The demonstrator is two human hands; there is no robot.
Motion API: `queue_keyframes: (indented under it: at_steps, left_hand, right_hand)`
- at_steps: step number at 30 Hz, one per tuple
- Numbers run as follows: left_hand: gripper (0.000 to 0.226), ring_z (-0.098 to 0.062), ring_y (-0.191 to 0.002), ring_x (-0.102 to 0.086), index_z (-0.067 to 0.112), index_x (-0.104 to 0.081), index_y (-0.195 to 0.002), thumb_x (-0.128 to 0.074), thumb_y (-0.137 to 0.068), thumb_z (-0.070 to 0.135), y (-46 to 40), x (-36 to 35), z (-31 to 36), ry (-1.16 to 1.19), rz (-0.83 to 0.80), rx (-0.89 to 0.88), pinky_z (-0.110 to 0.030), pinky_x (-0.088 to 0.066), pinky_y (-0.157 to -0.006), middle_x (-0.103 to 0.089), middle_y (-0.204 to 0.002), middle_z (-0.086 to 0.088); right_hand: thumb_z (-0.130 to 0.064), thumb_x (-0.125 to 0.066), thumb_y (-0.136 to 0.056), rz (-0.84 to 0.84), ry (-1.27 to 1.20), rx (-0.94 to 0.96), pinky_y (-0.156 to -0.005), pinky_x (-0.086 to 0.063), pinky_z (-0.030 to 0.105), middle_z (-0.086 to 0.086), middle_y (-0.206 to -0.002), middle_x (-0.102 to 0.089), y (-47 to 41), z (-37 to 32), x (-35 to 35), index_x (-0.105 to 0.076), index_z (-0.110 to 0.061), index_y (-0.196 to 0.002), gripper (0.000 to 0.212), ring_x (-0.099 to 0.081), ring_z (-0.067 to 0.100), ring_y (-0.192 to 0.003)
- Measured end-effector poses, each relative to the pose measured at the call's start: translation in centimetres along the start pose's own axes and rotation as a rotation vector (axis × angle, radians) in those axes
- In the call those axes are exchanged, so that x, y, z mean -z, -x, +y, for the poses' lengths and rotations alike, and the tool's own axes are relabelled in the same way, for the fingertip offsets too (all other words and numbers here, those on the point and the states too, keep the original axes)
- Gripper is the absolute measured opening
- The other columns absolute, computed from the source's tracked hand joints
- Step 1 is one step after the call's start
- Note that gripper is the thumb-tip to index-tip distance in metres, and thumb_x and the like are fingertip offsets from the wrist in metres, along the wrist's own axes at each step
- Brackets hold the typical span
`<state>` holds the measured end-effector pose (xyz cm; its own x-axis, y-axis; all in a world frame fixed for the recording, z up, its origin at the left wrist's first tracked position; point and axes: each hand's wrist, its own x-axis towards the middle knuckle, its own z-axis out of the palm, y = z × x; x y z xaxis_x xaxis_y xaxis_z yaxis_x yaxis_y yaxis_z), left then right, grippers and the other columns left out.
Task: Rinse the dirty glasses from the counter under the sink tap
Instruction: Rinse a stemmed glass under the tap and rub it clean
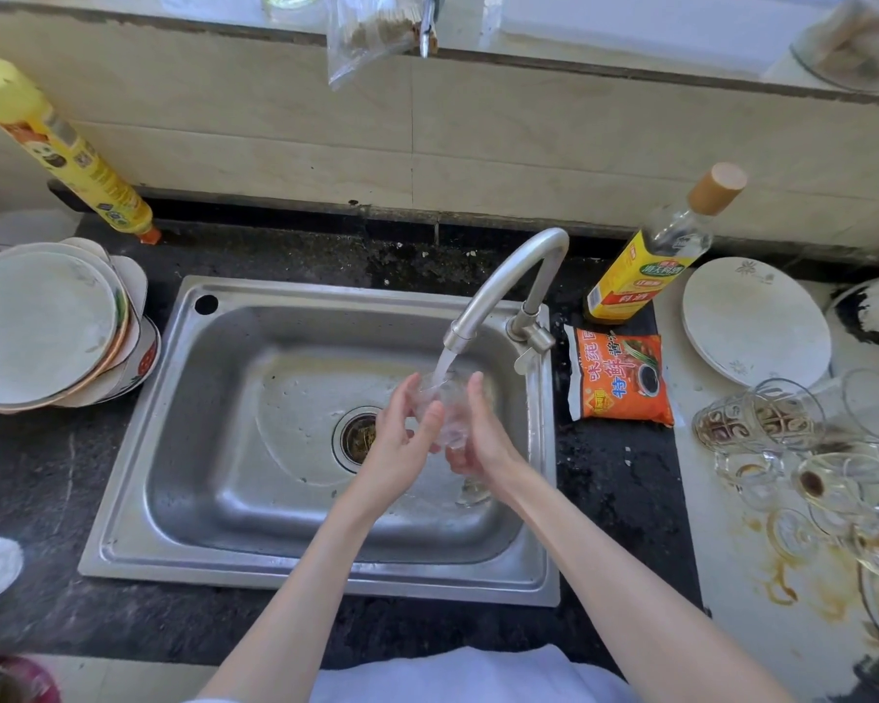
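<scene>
Over the steel sink I hold a clear glass between both hands, right under the tap. Water runs from the spout onto the glass. My left hand grips its left side with the thumb across the front. My right hand cups its right side, fingers curled beneath it. Several dirty glasses with brown stains lie and stand on the counter at the right.
A stack of plates sits left of the sink, with a yellow bottle leaning behind it. Right of the tap are a yellow-labelled bottle, an orange sachet and a white plate. Brown spills stain the right counter.
</scene>
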<state>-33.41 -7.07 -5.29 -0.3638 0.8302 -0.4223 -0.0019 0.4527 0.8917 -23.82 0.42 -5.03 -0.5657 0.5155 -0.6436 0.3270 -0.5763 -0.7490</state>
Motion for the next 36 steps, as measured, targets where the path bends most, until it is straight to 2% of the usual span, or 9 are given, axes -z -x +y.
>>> queue_keyframes:
  at_steps: [3, 8, 12, 17, 24, 27, 31, 34, 36]
  left_hand:
    - [0.063, -0.012, -0.132, -0.036, 0.037, -0.029, -0.137, -0.042, -0.081, 0.063, 0.0, 0.1, 0.3, 0.056, -0.003, 0.017, -0.037, -0.03, -0.11, -0.039, -0.142, 0.007]
    - [0.058, -0.014, -0.12, -0.049, 0.029, -0.039, -0.131, -0.044, -0.08, 0.055, -0.1, 0.3, 1.4, 0.138, 0.057, -0.003, -0.023, -0.04, -0.096, -0.051, -0.131, -0.001]
    - [0.01, -0.004, -0.095, -0.054, 0.035, -0.057, -0.099, -0.059, -0.09, 0.031, -0.2, 1.5, 1.9, -0.003, 0.052, -0.182, -0.019, -0.043, -0.077, -0.057, -0.115, 0.01]
    - [0.024, 0.0, -0.07, -0.045, 0.034, -0.058, -0.066, -0.072, -0.079, 0.02, -0.5, 2.5, 2.6, -0.24, 0.12, -0.256, -0.012, -0.034, -0.067, -0.06, -0.076, 0.013]
    - [0.013, -0.008, -0.083, -0.06, 0.014, -0.073, -0.087, -0.065, -0.083, 0.004, -0.9, 3.4, 4.3, -0.477, -0.484, -0.124, -0.023, -0.043, -0.083, -0.067, -0.087, 0.009]
    - [0.016, -0.001, -0.077, -0.059, 0.02, -0.07, -0.073, -0.069, -0.078, 0.005, -1.3, 3.1, 5.0, -0.471, -0.388, -0.164, -0.023, -0.044, -0.078, -0.068, -0.077, 0.01]
    - [0.029, 0.005, -0.057, -0.046, 0.026, -0.052, -0.065, -0.075, -0.074, 0.01, -0.9, 2.3, 5.1, -0.416, -0.154, -0.202, -0.014, -0.034, -0.058, -0.056, -0.065, 0.012]
    - [0.022, -0.002, -0.072, -0.056, 0.029, -0.062, -0.074, -0.071, -0.079, 0.01, -0.9, 3.4, 5.1, -0.488, -0.328, -0.166, -0.02, -0.043, -0.073, -0.063, -0.077, 0.017]
    - [0.015, -0.001, -0.079, -0.061, 0.021, -0.073, -0.085, -0.07, -0.08, 0.007, -1.2, 4.1, 5.2, -0.55, -0.457, -0.119, -0.016, -0.044, -0.081, -0.07, -0.085, 0.013]
  right_hand:
    - [-0.055, -0.023, -0.098, -0.029, -0.075, 0.028, -0.055, -0.028, 0.024, 0.015, -0.1, -0.067, 0.2, 0.2, 0.4, -0.066, -0.037, -0.109, 0.048, -0.041, 0.011, -0.064]
    - [-0.048, -0.03, -0.099, -0.023, -0.116, 0.057, -0.045, -0.027, 0.02, 0.0, -0.071, -0.055, 0.9, -0.1, 0.1, -0.056, -0.013, -0.119, 0.048, -0.037, 0.006, -0.045]
    - [-0.05, -0.007, -0.1, 0.078, 0.062, -0.002, -0.036, -0.015, 0.018, -0.005, -0.036, -0.048, 0.6, -0.9, 0.8, -0.06, -0.013, -0.076, 0.069, -0.024, 0.004, -0.03]
    - [-0.058, -0.025, -0.096, 0.025, 0.206, 0.021, -0.046, -0.029, 0.016, -0.007, -0.063, -0.049, 0.3, -1.4, 1.6, -0.058, -0.018, -0.125, 0.06, -0.036, 0.003, -0.046]
    - [-0.05, -0.018, -0.099, -0.001, 0.205, -0.006, -0.034, -0.026, 0.01, -0.009, -0.041, -0.049, 0.8, -2.2, 2.8, -0.057, -0.008, -0.113, 0.058, -0.039, -0.001, -0.03]
    - [-0.062, -0.01, -0.094, -0.125, 0.11, 0.02, -0.037, -0.013, 0.016, -0.01, -0.039, -0.042, 0.6, -2.2, 2.8, -0.057, -0.011, -0.098, 0.069, -0.025, 0.002, -0.032]
    - [-0.066, -0.045, -0.082, -0.113, 0.15, 0.101, -0.041, -0.023, 0.017, -0.005, -0.069, -0.047, 0.2, -2.0, 2.7, -0.054, -0.019, -0.101, 0.051, -0.037, 0.004, -0.045]
    - [-0.057, -0.04, -0.09, -0.083, 0.176, 0.089, -0.037, -0.02, 0.016, -0.001, -0.065, -0.044, 0.2, -2.4, 2.8, -0.05, -0.017, -0.116, 0.049, -0.03, 0.002, -0.036]
    - [-0.056, -0.026, -0.096, -0.128, 0.167, 0.055, -0.036, -0.013, 0.017, -0.003, -0.049, -0.035, -0.1, -2.5, 2.6, -0.061, -0.023, -0.099, 0.048, -0.02, 0.005, -0.034]
